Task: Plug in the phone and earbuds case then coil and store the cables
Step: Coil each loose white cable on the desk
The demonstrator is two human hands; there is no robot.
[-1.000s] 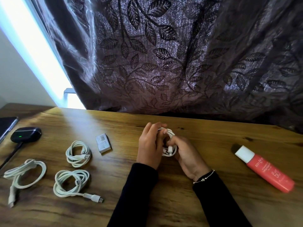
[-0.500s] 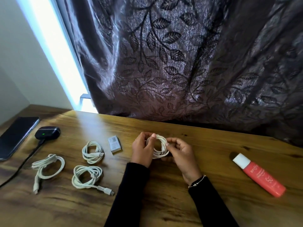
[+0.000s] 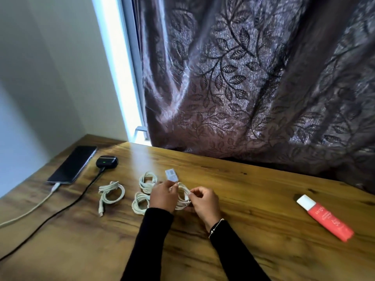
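Both hands hold one coiled white cable (image 3: 183,196) just above the wooden table (image 3: 253,199): my left hand (image 3: 163,196) grips its left side, my right hand (image 3: 204,201) pinches its right side. Three more coiled white cables lie to the left: one at the far left (image 3: 111,192), one behind my left hand (image 3: 147,181), one partly hidden by my left wrist (image 3: 139,203). A black phone (image 3: 73,164) lies at the back left with a white cable (image 3: 30,209) plugged in. The black earbuds case (image 3: 107,161) shows a green light, with a black cable (image 3: 67,207) attached.
A small grey box (image 3: 171,175) lies just behind my hands. A red tube with a white cap (image 3: 324,219) rests at the right. A dark leaf-patterned curtain (image 3: 253,78) hangs behind the table. A white wall (image 3: 40,78) closes the left side.
The view has swung left, bringing the phone and its cable fully into sight. My hands have carried the coiled cable left, closer to the other coils.
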